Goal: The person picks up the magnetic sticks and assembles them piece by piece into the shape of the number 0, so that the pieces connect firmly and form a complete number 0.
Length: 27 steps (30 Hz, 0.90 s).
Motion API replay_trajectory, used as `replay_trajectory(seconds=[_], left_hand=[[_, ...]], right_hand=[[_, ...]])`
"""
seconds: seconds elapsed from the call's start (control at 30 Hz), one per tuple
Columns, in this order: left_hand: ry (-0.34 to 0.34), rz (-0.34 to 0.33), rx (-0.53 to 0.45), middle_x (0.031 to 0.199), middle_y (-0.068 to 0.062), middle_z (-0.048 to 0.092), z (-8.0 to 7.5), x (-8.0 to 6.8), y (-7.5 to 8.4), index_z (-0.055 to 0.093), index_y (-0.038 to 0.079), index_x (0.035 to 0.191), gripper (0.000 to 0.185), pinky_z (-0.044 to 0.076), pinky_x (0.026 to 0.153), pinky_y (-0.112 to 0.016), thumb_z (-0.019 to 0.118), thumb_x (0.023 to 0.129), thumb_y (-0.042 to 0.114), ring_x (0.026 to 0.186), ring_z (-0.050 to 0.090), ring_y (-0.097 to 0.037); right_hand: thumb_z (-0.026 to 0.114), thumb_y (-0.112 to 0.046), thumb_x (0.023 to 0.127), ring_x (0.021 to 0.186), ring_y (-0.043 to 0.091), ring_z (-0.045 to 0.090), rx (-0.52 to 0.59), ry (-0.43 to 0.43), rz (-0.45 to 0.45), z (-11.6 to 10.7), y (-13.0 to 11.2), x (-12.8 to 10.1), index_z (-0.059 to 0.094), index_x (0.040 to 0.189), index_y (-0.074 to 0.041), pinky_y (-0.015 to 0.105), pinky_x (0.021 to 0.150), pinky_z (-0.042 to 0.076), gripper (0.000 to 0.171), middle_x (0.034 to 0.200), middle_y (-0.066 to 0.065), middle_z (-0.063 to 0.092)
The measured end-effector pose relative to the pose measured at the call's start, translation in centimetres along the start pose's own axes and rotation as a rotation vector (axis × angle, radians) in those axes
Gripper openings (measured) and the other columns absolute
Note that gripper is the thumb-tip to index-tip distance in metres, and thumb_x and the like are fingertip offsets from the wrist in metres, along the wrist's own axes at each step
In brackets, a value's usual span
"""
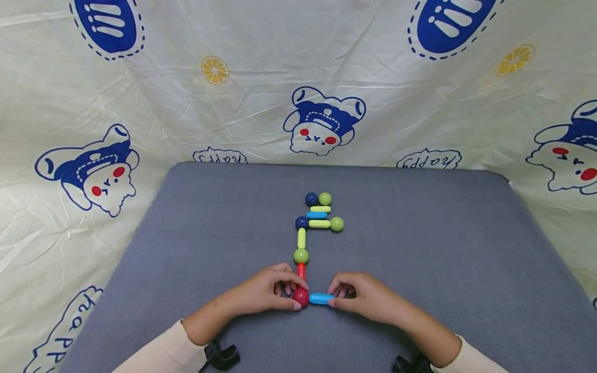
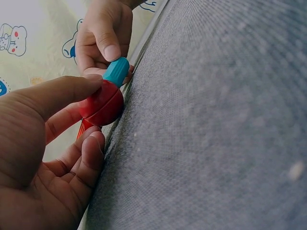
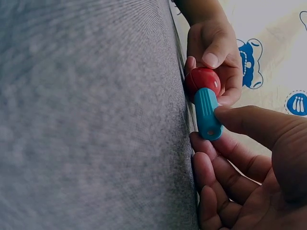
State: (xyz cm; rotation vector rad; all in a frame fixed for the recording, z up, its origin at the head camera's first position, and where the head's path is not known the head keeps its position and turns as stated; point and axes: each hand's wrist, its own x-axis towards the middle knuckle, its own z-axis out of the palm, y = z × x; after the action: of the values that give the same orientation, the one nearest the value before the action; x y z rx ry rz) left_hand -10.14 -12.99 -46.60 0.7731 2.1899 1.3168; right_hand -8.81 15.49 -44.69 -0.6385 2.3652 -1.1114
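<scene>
A chain of magnetic rods and balls lies on the grey mat (image 1: pixel 186 233). My left hand (image 1: pixel 268 292) pinches the red ball (image 1: pixel 300 297) at the chain's near end; the same red ball (image 2: pixel 101 104) shows between thumb and fingers. My right hand (image 1: pixel 359 296) pinches a blue rod (image 1: pixel 321 299), whose left end touches the red ball. The blue rod (image 3: pixel 207 113) meets the red ball (image 3: pixel 203 80) in the right wrist view. A red rod (image 1: pixel 301 270) runs up to a green ball (image 1: pixel 300 256).
Further up the chain lie a yellow-green rod (image 1: pixel 301 238), two dark blue balls (image 1: pixel 301 223), more green balls (image 1: pixel 337 224) and short rods (image 1: pixel 317 215). A cream cloth printed with blue bears (image 1: pixel 322 124) surrounds the mat. Dark straps (image 1: pixel 223 356) sit at both wrists.
</scene>
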Motion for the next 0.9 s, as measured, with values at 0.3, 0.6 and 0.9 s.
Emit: replay_trajectory(seconds=[0.3,0.6,0.9], left_hand=[[0.000,-0.005,-0.008,0.101,0.002,0.057,-0.01,0.04,-0.04,0.073,0.026,0.116,0.032,0.049,0.067,-0.020,0.083,0.085,0.027,0.086,0.055,-0.008],[0.010,0.010,0.011,0.097,0.003,0.056,0.04,-0.01,0.10,0.074,0.025,0.116,0.032,0.048,0.067,-0.020,0.083,0.085,0.026,0.083,0.054,-0.008],[0.005,0.000,-0.002,0.098,0.002,0.057,0.02,0.02,-0.02,0.074,0.025,0.115,0.031,0.049,0.067,-0.020,0.083,0.086,0.026,0.083,0.054,-0.008]], right_hand=[[0.076,-0.030,0.091,0.079,0.003,0.059,0.010,0.002,-0.016,0.02,0.09,-0.01,0.071,0.096,-0.022,0.022,0.071,0.051,0.010,0.087,-0.009,0.066],[0.076,-0.031,0.091,0.082,0.003,0.060,0.023,-0.005,-0.019,-0.01,0.05,0.02,0.071,0.100,-0.020,0.022,0.075,0.051,0.015,0.090,-0.009,0.067],[0.074,-0.035,0.093,0.084,0.004,0.062,0.052,-0.009,-0.008,-0.07,-0.01,0.01,0.071,0.106,-0.017,0.022,0.077,0.051,0.022,0.096,-0.006,0.069]])
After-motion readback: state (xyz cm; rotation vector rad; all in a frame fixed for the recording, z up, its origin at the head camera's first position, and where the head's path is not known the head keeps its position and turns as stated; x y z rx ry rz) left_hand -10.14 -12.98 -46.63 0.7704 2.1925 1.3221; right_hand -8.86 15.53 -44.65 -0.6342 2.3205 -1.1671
